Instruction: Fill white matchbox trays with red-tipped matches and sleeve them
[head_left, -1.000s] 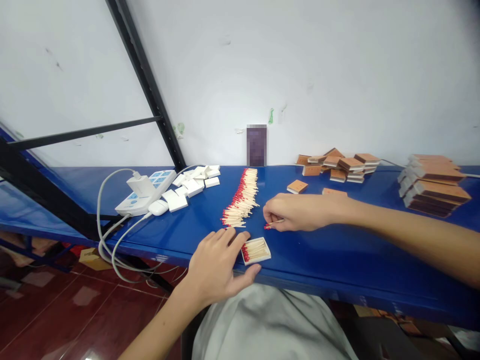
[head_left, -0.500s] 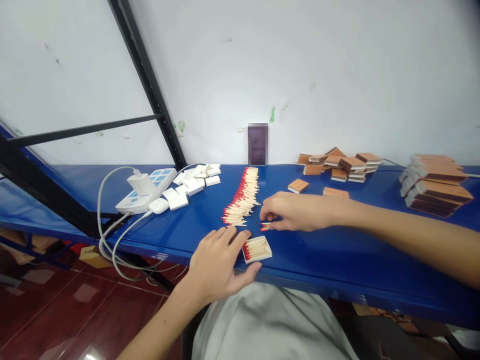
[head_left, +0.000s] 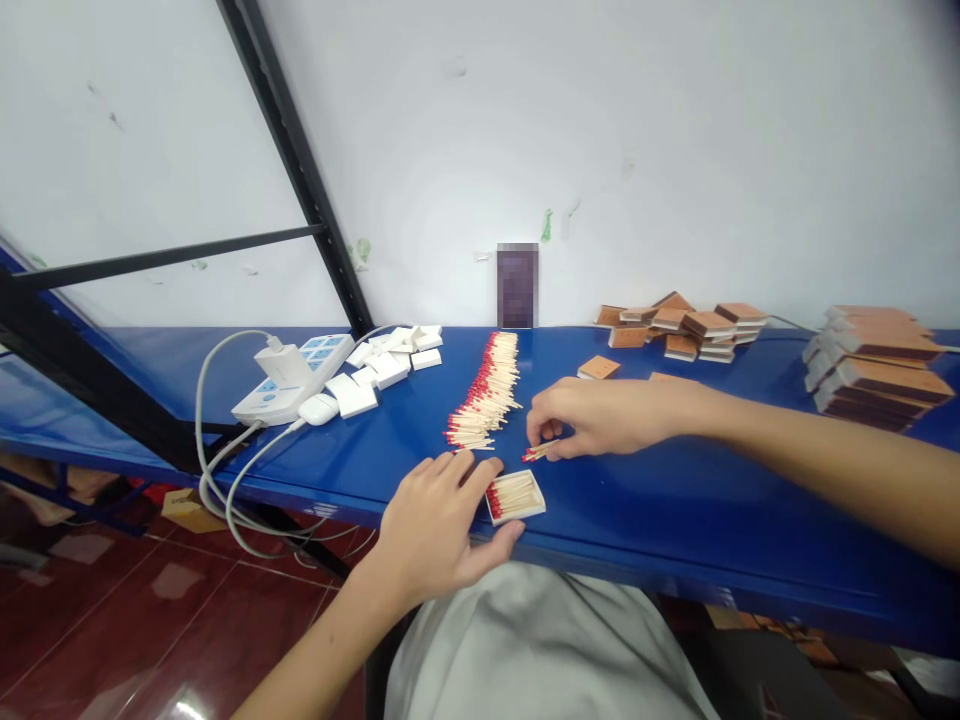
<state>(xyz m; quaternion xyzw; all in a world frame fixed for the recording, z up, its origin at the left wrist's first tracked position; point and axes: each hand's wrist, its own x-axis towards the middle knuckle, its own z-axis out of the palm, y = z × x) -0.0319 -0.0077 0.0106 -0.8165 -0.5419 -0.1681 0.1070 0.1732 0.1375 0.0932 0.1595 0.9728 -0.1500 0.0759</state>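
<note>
My left hand (head_left: 435, 525) rests at the table's front edge, thumb and forefinger bracketing a white matchbox tray (head_left: 538, 510) from near and far sides. Inside the tray lies a layer of red-headed matches (head_left: 516, 494). To the right and slightly behind it, my right hand (head_left: 589, 415) is closed in a pinch on a few matches (head_left: 536, 452), their red heads pointing left. A long slanting row of loose matches (head_left: 491, 390) stretches from near my left fingertips toward the wall, heads mostly to the left.
White empty-looking trays (head_left: 386, 368) lie left of the match row, beside a power strip (head_left: 300, 385) with plugged chargers and cables. Orange-topped matchboxes (head_left: 705, 325) are heaped at the back right, with a larger stack (head_left: 874, 370) farther right. A black post (head_left: 292, 150) stands at left.
My right hand has shifted slightly right and up, and the pinched matches now show more clearly. My left hand and the tray stay in place.
</note>
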